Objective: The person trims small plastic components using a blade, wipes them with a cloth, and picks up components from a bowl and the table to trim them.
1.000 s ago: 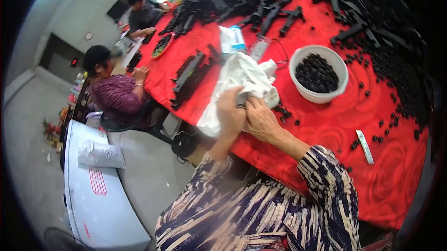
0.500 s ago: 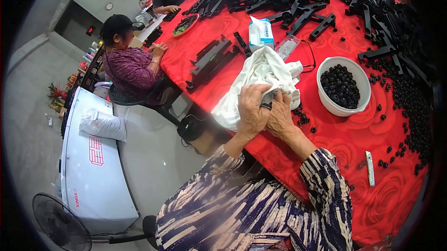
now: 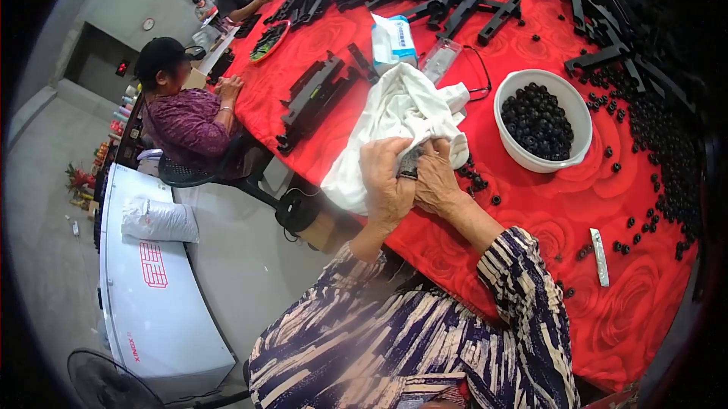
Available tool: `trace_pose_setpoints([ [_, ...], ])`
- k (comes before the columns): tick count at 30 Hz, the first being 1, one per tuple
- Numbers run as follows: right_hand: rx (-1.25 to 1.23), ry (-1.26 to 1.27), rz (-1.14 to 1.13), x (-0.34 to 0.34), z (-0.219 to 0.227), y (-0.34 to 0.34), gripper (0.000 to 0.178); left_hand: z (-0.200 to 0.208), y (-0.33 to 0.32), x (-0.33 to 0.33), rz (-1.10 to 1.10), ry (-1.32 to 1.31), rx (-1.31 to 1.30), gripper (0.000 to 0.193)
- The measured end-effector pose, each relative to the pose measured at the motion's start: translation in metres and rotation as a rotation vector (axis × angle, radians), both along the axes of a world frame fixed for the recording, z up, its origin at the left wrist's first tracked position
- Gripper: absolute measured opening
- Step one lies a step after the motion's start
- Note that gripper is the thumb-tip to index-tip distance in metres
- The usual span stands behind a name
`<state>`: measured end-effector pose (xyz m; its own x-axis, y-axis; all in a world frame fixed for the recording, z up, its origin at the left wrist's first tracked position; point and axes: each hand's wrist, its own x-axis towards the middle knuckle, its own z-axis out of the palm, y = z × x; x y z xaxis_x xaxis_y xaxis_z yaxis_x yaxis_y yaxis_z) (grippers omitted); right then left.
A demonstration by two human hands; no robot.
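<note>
Close together over a bunched white cloth [image 3: 406,98], my two hands meet at the near edge of the red-covered table. Between them shows a small dark grey, fuzzy-looking piece [image 3: 410,160] with a black band; its exact kind is unclear. My left hand [image 3: 387,181] is closed at its left side, thumb toward the piece. My right hand [image 3: 438,180] closes on it from the right, fingers bent down into the cloth. The fingertips are partly hidden. Just right of the cloth, several small black round parts [image 3: 476,180] lie loose.
A white bowl [image 3: 504,136] of black round parts stands to the right, with more scattered beyond. Long black plastic parts [image 3: 591,11] heap at the far side. Eyeglasses [image 3: 485,79], a tissue pack [image 3: 393,41] and a narrow strip [image 3: 599,257] lie around. A co-worker [image 3: 189,117] sits left.
The whole view has shifted, so the table and hands appear further left and slightly higher. Both hands stay closed together at the grey piece; no clear change in their hold.
</note>
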<state>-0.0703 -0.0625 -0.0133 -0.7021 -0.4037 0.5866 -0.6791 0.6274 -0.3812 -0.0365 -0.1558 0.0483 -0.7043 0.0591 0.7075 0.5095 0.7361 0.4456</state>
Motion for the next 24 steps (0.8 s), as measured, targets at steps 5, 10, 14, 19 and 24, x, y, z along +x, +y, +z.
trace_pose_setpoints([
  [5, -0.035, 0.027, 0.015, 0.001, 0.004, -0.001, 0.029, -0.002, -0.001, 0.003, 0.014, 0.019, -0.019, 0.030],
  [10, -0.023, 0.060, -0.018, -0.001, -0.001, 0.000, 0.022, -0.006, -0.001, 0.006, 0.010, -0.015, 0.015, 0.032],
  [14, 0.005, 0.057, 0.004, 0.002, 0.006, 0.001, 0.018, -0.008, -0.001, 0.007, 0.002, 0.037, 0.053, 0.029],
  [19, 0.003, 0.114, -0.017, 0.003, 0.012, 0.004, 0.016, -0.007, 0.001, 0.006, -0.004, 0.036, 0.044, 0.029],
  [24, 0.013, 0.086, -0.032, 0.006, 0.016, 0.005, 0.016, -0.010, 0.000, 0.008, -0.015, 0.012, 0.057, 0.029],
])
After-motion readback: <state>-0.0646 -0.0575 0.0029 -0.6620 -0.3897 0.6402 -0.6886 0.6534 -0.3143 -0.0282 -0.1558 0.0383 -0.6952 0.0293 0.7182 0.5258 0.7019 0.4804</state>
